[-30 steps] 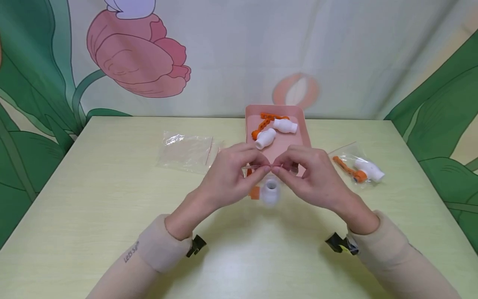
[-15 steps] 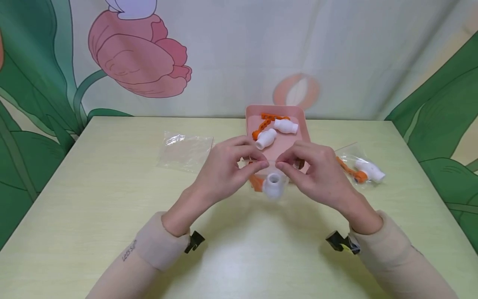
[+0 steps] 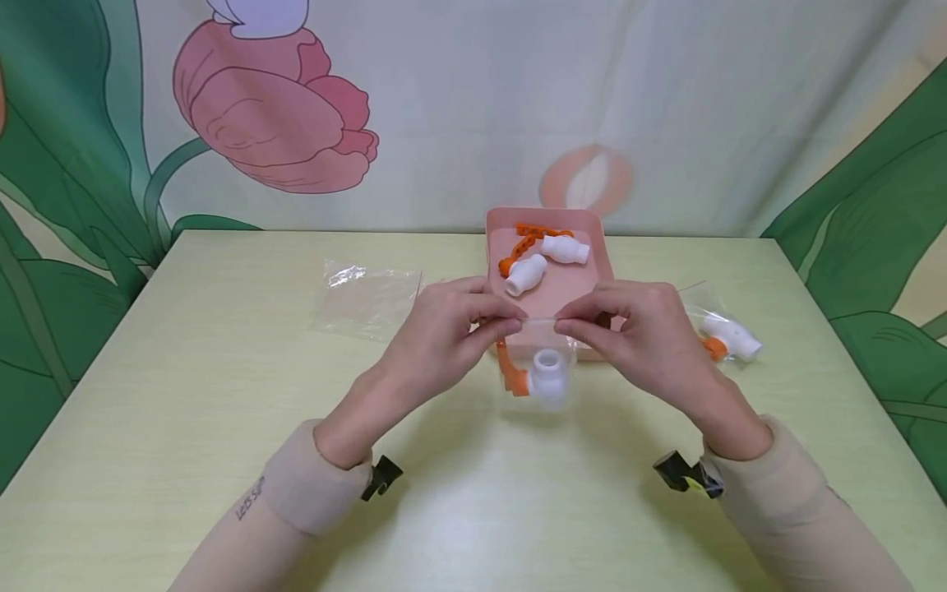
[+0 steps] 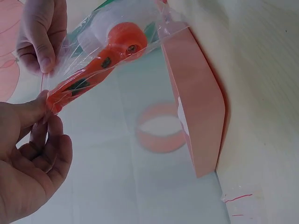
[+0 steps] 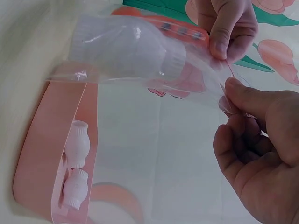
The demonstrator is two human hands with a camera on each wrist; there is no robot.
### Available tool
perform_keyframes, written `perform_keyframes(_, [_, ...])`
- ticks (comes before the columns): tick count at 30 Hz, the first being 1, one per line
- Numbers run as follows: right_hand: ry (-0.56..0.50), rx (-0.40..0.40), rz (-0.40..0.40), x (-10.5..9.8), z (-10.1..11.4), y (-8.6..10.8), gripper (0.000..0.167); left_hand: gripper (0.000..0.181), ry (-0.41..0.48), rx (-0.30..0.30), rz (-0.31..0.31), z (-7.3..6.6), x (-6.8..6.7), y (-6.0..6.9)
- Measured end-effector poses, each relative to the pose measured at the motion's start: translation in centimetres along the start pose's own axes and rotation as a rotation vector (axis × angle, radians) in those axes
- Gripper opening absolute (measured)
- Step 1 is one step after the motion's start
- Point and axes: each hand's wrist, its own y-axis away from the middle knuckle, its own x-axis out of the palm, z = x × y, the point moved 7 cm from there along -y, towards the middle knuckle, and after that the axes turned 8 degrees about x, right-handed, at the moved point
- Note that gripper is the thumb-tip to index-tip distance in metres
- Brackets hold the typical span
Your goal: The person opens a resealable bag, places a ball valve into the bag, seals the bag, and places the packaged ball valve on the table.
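Observation:
A clear zip bag hangs between both hands in front of the pink tray point(image 3: 565, 294). Inside it are a white bulb-shaped piece point(image 3: 549, 376) and an orange strip point(image 3: 512, 372). My left hand point(image 3: 444, 333) pinches the bag's top edge at one side, thumb against fingers; my right hand point(image 3: 642, 333) pinches the same edge a short way off. In the left wrist view the orange piece point(image 4: 105, 60) lies slanted in the bag, its thin end close to the left fingertips. The right wrist view shows the white piece point(image 5: 126, 46) through the plastic.
Two white pieces point(image 3: 565, 249) and orange strips point(image 3: 546, 231) lie in the tray. On the table point(image 3: 222, 395), a flat clear bag point(image 3: 370, 300) is at the left and another bag with a white piece point(image 3: 734, 338) and an orange part point(image 3: 714, 348) at the right.
The hands have moved a little apart along the bag's top edge, the right one to the right, covering more of the bag on the table. The hanging bag has shifted slightly right.

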Motion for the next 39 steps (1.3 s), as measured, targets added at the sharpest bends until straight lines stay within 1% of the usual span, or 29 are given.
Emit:
perform_keyframes(3, [0.006, 0.019, 0.003, -0.1, -0.1, 0.0, 0.014, 0.005, -0.008, -0.005, 0.005, 0.0, 0.0, 0.0])
perform_keyframes(6, [0.017, 0.050, -0.001, -0.3, -0.2, 0.1, 0.012, 0.006, 0.003, -0.025, 0.006, 0.1, -0.1, 0.1])
perform_keyframes(10, [0.010, 0.155, -0.018, -0.7, -0.8, 0.2, 0.012, 0.007, 0.050, -0.053, -0.002, 0.2, -0.2, 0.2])
perform_keyframes(13, [-0.017, 0.244, -0.013, -0.8, -1.4, 0.3, 0.015, 0.006, 0.091, -0.070, 0.002, 0.3, 0.0, 0.3])
perform_keyframes(17, [-0.064, 0.315, 0.012, -0.8, -2.2, 0.6, 0.017, 0.005, 0.145, -0.090, 0.009, 0.4, 0.2, 0.4])
perform_keyframes(21, [-0.109, 0.353, 0.049, -0.6, -2.9, 0.7, 0.017, 0.004, 0.201, -0.126, 0.003, 0.6, 0.2, 0.4])
perform_keyframes(24, [-0.140, 0.361, 0.064, -0.5, -3.4, 0.8, 0.019, 0.004, 0.209, -0.178, -0.026, 1.1, 0.0, 0.8])
perform_keyframes(26, [-0.138, 0.386, 0.071, -0.4, -3.7, 0.9, 0.024, 0.004, 0.201, -0.214, -0.056, 1.7, -0.3, 1.1])
perform_keyframes(28, [-0.138, 0.416, 0.095, -0.1, -4.0, 1.0, 0.032, 0.004, 0.188, -0.246, -0.083, 2.1, -0.6, 1.4])
perform_keyframes(30, [-0.127, 0.447, 0.147, 0.5, -4.2, 1.2, 0.041, 0.004, 0.178, -0.270, -0.101, 2.4, -0.8, 1.5])
perform_keyframes(32, [-0.130, 0.459, 0.217, 1.5, -4.3, 1.3, 0.049, 0.004, 0.168, -0.286, -0.109, 2.6, -0.8, 1.6])
perform_keyframes(35, [-0.169, 0.445, 0.300, 3.0, -4.3, 1.6, 0.059, 0.004, 0.164, -0.300, -0.116, 2.7, -0.8, 1.5])
perform_keyframes(37, [-0.182, 0.424, 0.324, 3.8, -4.2, 1.8, 0.065, 0.004, 0.168, -0.306, -0.127, 2.8, -0.7, 1.5])
perform_keyframes(39, [-0.187, 0.401, 0.319, 4.4, -3.9, 1.9, 0.070, 0.004, 0.179, -0.308, -0.143, 2.9, -0.6, 1.5])
